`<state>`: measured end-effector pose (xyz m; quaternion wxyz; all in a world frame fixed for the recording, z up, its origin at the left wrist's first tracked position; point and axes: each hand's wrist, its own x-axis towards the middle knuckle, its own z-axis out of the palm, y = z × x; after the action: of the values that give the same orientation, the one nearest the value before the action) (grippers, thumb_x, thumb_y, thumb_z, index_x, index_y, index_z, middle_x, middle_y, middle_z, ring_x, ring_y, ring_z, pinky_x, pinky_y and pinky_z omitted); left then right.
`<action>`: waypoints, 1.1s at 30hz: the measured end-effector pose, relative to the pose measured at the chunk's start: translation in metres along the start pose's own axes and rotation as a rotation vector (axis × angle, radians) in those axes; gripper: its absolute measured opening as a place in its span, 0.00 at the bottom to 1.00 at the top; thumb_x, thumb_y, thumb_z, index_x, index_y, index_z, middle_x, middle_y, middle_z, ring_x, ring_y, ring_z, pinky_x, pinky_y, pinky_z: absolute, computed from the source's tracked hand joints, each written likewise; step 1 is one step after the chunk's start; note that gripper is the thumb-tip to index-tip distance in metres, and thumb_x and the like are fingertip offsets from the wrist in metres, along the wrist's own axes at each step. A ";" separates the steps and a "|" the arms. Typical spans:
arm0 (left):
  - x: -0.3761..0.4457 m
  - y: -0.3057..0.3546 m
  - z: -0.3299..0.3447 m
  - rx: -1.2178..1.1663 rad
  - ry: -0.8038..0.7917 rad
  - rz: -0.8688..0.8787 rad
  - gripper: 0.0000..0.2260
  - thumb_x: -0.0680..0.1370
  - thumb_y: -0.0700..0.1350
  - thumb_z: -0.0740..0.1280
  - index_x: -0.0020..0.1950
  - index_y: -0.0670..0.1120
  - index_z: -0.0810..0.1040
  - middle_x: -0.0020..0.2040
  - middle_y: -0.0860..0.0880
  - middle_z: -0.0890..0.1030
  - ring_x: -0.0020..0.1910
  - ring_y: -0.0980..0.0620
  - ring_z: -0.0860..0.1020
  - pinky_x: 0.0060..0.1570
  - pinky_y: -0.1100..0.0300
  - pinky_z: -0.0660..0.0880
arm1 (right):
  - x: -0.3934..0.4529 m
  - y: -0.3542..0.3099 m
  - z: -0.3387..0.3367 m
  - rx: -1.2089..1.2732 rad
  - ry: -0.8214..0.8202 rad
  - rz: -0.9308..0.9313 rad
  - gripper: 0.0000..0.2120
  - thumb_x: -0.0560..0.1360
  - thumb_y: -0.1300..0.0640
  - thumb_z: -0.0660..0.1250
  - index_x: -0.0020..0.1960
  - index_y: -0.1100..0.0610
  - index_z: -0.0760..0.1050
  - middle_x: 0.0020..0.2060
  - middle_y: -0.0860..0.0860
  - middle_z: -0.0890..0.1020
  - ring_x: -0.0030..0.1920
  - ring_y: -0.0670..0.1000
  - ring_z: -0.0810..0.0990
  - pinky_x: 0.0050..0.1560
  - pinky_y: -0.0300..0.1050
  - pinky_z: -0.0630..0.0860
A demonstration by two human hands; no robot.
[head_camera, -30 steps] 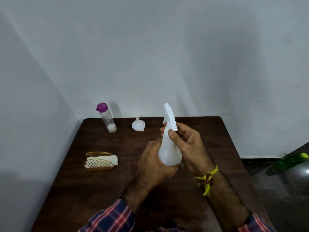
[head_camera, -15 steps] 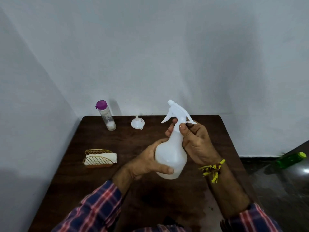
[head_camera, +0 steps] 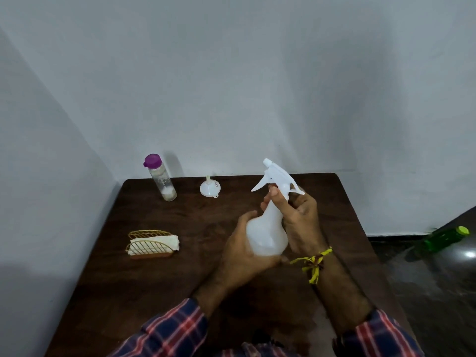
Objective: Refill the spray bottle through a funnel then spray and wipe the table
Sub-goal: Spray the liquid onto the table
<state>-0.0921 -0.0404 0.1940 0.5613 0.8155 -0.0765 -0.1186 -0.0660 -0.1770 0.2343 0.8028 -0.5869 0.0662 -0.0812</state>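
1. Spray bottle [head_camera: 268,235] being held upright above the table [head_camera: 206,279], centre-right; white trigger head [head_camera: 277,177] pointing left.
2. Left hand [head_camera: 242,256] cupping the bottle's round body from the left and below, fingers curled against it.
3. Right hand [head_camera: 296,220] wrapping the neck just under the trigger head; thumb pressing the near side of the collar.
4. Funnel [head_camera: 209,188] lying at the far edge, mouth down; bottle with purple cap [head_camera: 161,177] standing left of it.
5. Cloth [head_camera: 154,242] sitting in a wire holder [head_camera: 149,244] at the left.
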 end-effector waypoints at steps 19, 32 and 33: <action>-0.014 -0.041 0.021 0.128 0.289 -0.152 0.41 0.48 0.53 0.85 0.59 0.59 0.76 0.57 0.50 0.81 0.55 0.55 0.78 0.54 0.65 0.73 | -0.008 0.024 0.004 -0.203 0.009 -0.155 0.09 0.80 0.53 0.66 0.56 0.57 0.81 0.28 0.53 0.77 0.24 0.58 0.73 0.31 0.51 0.77; -0.024 -0.112 -0.036 0.482 -0.071 -0.349 0.35 0.72 0.61 0.71 0.75 0.52 0.64 0.72 0.50 0.70 0.69 0.50 0.70 0.67 0.51 0.71 | -0.035 0.087 -0.015 -0.595 -0.135 0.073 0.08 0.76 0.50 0.71 0.54 0.50 0.84 0.39 0.50 0.86 0.27 0.43 0.77 0.32 0.41 0.75; -0.026 -0.123 -0.039 0.527 -0.048 -0.398 0.32 0.73 0.60 0.71 0.74 0.51 0.65 0.71 0.49 0.71 0.69 0.49 0.71 0.66 0.52 0.71 | -0.038 0.095 -0.015 -0.646 -0.132 0.102 0.10 0.75 0.47 0.71 0.55 0.48 0.84 0.41 0.47 0.86 0.32 0.41 0.79 0.37 0.41 0.77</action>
<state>-0.1070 0.0455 0.0954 0.2946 0.9287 0.0431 -0.2213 -0.1015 -0.1550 0.1398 0.5810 -0.8109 0.0656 0.0226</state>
